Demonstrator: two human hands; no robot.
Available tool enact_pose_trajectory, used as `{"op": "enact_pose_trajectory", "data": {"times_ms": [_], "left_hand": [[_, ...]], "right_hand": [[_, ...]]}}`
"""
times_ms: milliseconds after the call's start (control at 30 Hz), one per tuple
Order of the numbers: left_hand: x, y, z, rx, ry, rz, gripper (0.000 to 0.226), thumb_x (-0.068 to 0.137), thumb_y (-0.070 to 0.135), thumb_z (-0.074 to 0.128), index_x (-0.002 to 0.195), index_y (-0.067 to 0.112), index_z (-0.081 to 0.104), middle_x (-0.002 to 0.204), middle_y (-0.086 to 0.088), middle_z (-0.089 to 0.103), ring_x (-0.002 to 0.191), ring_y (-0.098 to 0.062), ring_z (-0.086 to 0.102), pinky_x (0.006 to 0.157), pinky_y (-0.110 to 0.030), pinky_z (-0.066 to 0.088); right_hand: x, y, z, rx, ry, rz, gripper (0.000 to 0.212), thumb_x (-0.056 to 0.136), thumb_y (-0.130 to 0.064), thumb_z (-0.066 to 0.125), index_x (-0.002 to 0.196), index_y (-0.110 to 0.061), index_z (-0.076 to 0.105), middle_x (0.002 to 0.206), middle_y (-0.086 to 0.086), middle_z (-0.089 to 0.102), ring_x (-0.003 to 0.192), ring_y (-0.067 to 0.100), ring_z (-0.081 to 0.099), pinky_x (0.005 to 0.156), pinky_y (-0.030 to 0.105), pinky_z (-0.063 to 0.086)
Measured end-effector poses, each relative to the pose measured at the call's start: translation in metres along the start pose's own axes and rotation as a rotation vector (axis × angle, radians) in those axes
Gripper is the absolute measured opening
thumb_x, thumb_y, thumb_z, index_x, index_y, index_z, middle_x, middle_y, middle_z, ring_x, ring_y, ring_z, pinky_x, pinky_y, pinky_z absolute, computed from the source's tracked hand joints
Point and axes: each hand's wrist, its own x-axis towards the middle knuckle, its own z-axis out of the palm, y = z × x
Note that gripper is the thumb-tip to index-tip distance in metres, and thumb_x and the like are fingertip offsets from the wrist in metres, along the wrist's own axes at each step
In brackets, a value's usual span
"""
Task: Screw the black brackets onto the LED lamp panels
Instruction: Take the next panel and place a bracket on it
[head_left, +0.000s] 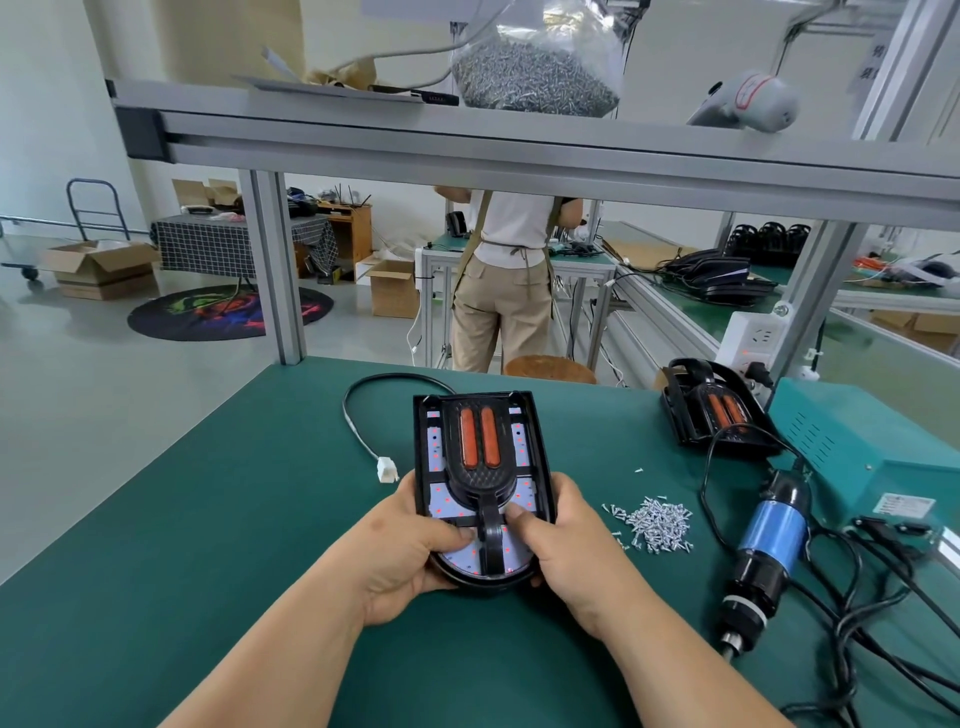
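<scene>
Nearby, loose screws (655, 524) and electric screwdriver (773, 538) right of lamp panel (532, 447).

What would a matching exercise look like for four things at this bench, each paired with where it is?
Things:
1. near panel
2. screw pile
3. screwdriver
4. screw bag

Places:
A. up on the shelf
B. gripped by the left hand and right hand
C. lying on the mat beside the teal box
D. loose on the mat, between panel and screwdriver

Pairs: 1-B, 2-D, 3-C, 4-A
</scene>
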Motion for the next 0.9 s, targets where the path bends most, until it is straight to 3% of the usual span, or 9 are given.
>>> {"op": "enact_pose_trajectory", "data": {"times_ms": [267,600,733,833,900], "left_hand": [[0.0006,0.0026,0.0031,0.042,0.046,0.011,0.052,0.087,-0.021,0.054,0.126,0.015,0.055,0.108,-0.016,0.075,0.096,-0.035,0.073,0.075,-0.045,0.061],[0.0032,0.0035,0.0011,0.045,0.034,-0.004,0.052,0.087,-0.019,0.056,0.126,0.015,0.055,0.107,-0.014,0.075,0.096,-0.034,0.073,0.077,-0.046,0.06],[0.0027,0.0026,-0.0009,0.024,0.009,-0.012,0.053,0.086,-0.02,0.056,0.128,0.014,0.055,0.108,-0.015,0.075,0.097,-0.035,0.073,0.077,-0.046,0.06],[0.0011,0.0053,-0.0013,-0.03,-0.025,-0.007,0.058,0.076,-0.017,0.061,0.126,0.013,0.057,0.11,-0.016,0.074,0.097,-0.033,0.073,0.077,-0.043,0.061],[0.0008,0.0086,-0.0007,-0.137,-0.015,0.003,0.062,0.063,-0.002,0.071,0.124,0.007,0.062,0.112,-0.019,0.073,0.099,-0.035,0.072,0.084,-0.046,0.06]], "right_hand": [[-0.0005,-0.003,0.0015,0.008,0.034,-0.011,0.023,0.094,-0.017,0.065,0.109,-0.026,0.052,0.111,-0.002,0.07,0.103,0.018,0.068,0.097,0.045,0.052],[0.0002,-0.0032,0.0023,-0.054,0.069,-0.022,0.025,0.093,-0.021,0.066,0.113,-0.024,0.053,0.109,-0.008,0.069,0.098,0.009,0.067,0.089,0.031,0.054],[0.0002,-0.003,0.0032,-0.047,0.07,-0.017,0.024,0.093,-0.022,0.067,0.113,-0.024,0.053,0.11,-0.007,0.069,0.1,0.011,0.067,0.094,0.036,0.053],[-0.0012,-0.0032,0.0023,-0.027,0.056,-0.022,0.021,0.093,-0.022,0.066,0.109,-0.027,0.052,0.11,-0.007,0.069,0.1,0.01,0.067,0.091,0.034,0.054],[-0.0023,-0.0032,0.0008,-0.007,0.029,-0.025,0.021,0.093,-0.02,0.066,0.109,-0.026,0.053,0.11,-0.006,0.07,0.1,0.011,0.068,0.092,0.036,0.054]]}}
